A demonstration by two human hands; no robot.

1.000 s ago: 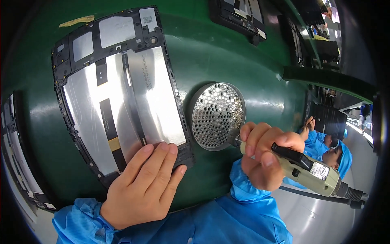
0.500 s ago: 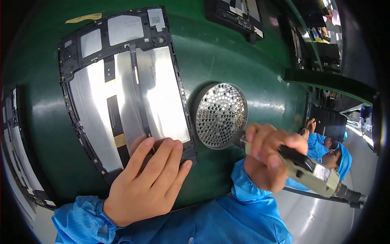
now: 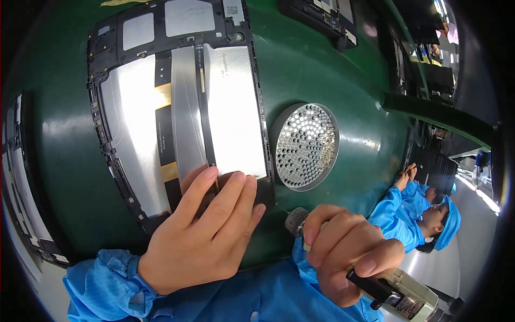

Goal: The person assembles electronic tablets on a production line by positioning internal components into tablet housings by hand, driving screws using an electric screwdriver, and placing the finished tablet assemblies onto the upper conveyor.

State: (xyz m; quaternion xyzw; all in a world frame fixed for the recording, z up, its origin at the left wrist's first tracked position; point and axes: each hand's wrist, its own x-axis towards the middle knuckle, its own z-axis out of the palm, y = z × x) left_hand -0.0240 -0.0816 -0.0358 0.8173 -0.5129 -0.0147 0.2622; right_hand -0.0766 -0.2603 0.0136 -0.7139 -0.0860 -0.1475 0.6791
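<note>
A large tablet-like device housing (image 3: 182, 107) with a black frame and silvery metal panels lies on the green work surface in front of me. My left hand (image 3: 209, 231) rests flat on its near edge, fingers stretched out. Closed around a pale green electric screwdriver (image 3: 410, 295) with a black lever is my right hand (image 3: 348, 252). The screwdriver's knurled nose points left, near the housing's lower right corner. Just right of the housing stands a round metal dish (image 3: 306, 147) with a perforated plate, with small screws gathered along its right side.
Another device housing (image 3: 322, 21) lies at the far right, and one more (image 3: 27, 188) at the left edge. A green rail (image 3: 437, 115) crosses the right side. Beyond it, a co-worker (image 3: 418, 214) in blue clothing and cap sits along the bench.
My right hand has brought the screwdriver nearer to me, away from the dish and closer to the housing's corner. The left hand stays on the housing. The view has shifted slightly.
</note>
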